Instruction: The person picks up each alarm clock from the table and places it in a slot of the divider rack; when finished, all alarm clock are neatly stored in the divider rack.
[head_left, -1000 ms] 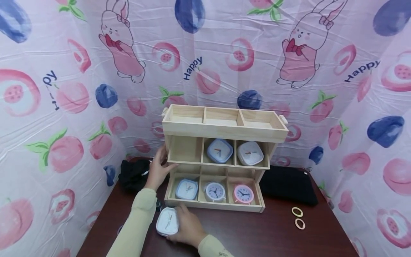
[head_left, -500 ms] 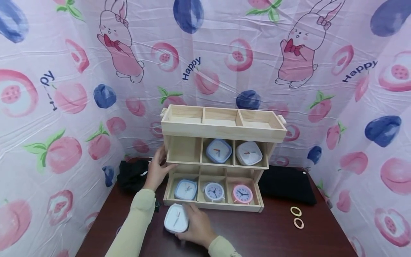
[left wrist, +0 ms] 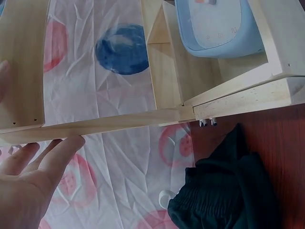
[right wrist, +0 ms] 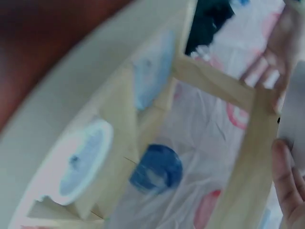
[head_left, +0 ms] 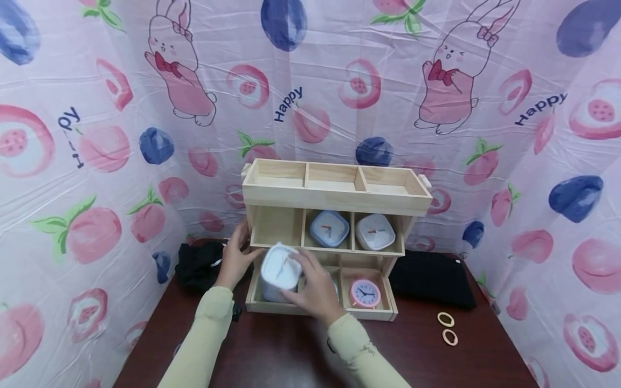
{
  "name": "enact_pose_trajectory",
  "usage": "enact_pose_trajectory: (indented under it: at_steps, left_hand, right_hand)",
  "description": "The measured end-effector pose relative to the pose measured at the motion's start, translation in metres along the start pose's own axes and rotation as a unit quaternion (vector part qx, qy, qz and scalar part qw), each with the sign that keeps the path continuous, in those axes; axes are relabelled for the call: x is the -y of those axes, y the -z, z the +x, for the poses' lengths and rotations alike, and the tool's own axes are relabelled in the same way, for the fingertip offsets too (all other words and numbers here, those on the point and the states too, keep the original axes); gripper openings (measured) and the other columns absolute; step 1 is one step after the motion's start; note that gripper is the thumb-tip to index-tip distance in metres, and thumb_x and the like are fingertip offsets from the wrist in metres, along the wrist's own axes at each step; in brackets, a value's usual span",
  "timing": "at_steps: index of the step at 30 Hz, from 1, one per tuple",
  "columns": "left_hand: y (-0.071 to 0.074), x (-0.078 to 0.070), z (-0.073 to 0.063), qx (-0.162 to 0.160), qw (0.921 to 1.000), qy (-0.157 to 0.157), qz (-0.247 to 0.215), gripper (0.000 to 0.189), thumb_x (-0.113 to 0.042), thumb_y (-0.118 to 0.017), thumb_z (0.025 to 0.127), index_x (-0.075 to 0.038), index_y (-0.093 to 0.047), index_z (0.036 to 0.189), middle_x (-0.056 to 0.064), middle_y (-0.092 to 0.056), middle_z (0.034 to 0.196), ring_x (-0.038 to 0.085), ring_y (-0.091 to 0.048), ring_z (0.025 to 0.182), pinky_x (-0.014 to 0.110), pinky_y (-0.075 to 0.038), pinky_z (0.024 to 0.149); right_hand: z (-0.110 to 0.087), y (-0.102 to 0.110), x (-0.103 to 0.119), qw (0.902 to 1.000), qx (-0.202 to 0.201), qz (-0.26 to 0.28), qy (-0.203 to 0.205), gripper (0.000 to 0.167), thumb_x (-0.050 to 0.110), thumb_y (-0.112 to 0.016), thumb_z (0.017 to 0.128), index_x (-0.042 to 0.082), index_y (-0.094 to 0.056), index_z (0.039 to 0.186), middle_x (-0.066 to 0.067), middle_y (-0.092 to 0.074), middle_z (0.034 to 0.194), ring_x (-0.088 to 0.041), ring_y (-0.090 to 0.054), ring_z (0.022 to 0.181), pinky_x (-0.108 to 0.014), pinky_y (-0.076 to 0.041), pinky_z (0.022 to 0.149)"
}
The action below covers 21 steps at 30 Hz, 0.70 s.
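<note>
In the head view my right hand point(head_left: 315, 285) holds a white square alarm clock point(head_left: 281, 267), raised in front of the three-tier wooden rack point(head_left: 335, 200). The clock overlaps the lower left compartment and hides most of the blue square clock there. Its smooth side point(right wrist: 293, 121) shows in the right wrist view, with my fingers against it. My left hand point(head_left: 237, 258) grips the rack's left side at the middle tier, thumb in front and fingers point(left wrist: 62, 157) along the side board. The middle tier's left compartment point(head_left: 278, 226) is bare.
A blue clock point(head_left: 330, 228) and a white clock point(head_left: 375, 231) fill the other middle compartments. Below are a round white clock point(right wrist: 86, 162) and a pink clock point(head_left: 365, 293). Black cloth point(head_left: 199, 267) lies left, a black flat item point(head_left: 432, 278) and two rings point(head_left: 449, 337) right.
My right hand has lifted the white clock from low in front of the rack, up and slightly right, to the lower tier's front. The left hand stays on the rack's side.
</note>
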<state>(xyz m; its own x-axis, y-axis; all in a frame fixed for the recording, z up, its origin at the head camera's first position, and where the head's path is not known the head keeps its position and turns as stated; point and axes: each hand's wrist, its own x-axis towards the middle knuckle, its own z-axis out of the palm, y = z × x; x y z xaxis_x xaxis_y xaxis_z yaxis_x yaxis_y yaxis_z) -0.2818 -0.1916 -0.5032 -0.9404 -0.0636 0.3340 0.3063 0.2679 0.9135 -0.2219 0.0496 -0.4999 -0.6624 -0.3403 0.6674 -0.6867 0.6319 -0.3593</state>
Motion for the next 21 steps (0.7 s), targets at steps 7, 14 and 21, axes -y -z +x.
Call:
enact_pose_trajectory:
  at_steps: [7,14,21]
  left_hand:
    - [-0.001,0.0,0.0,-0.004,0.9999,0.013,0.01,0.093,-0.005,-0.084,0.092,-0.019,-0.032,0.169,0.016,-0.039,0.172,0.038,-0.045,0.155,0.057,-0.048,0.12]
    - [-0.003,-0.001,0.0,-0.005,0.9997,-0.001,0.025,0.097,-0.008,-0.086,0.091,-0.023,-0.031,0.169,0.015,-0.042,0.17,0.037,-0.048,0.153,0.057,-0.052,0.117]
    - [-0.008,0.0,-0.001,-0.006,0.9996,-0.002,0.026,0.099,-0.008,-0.086,0.09,-0.024,-0.029,0.17,0.015,-0.04,0.171,0.038,-0.046,0.154,0.055,-0.05,0.118]
  right_hand:
    - [0.044,0.004,-0.01,0.998,-0.047,0.023,-0.035,0.074,0.026,-0.103,0.066,0.008,-0.066,0.127,-0.02,-0.063,0.145,-0.04,-0.069,0.126,-0.047,-0.064,0.101]
    - [0.077,0.002,-0.01,0.9978,-0.034,0.008,-0.057,0.062,0.025,-0.102,0.07,0.009,-0.064,0.116,-0.014,-0.066,0.138,-0.036,-0.067,0.126,-0.047,-0.062,0.105]
    - [0.094,-0.003,-0.01,0.9966,0.006,-0.013,-0.081,0.054,0.031,-0.099,0.077,0.011,-0.065,0.115,-0.014,-0.065,0.141,-0.034,-0.068,0.122,-0.048,-0.061,0.1]
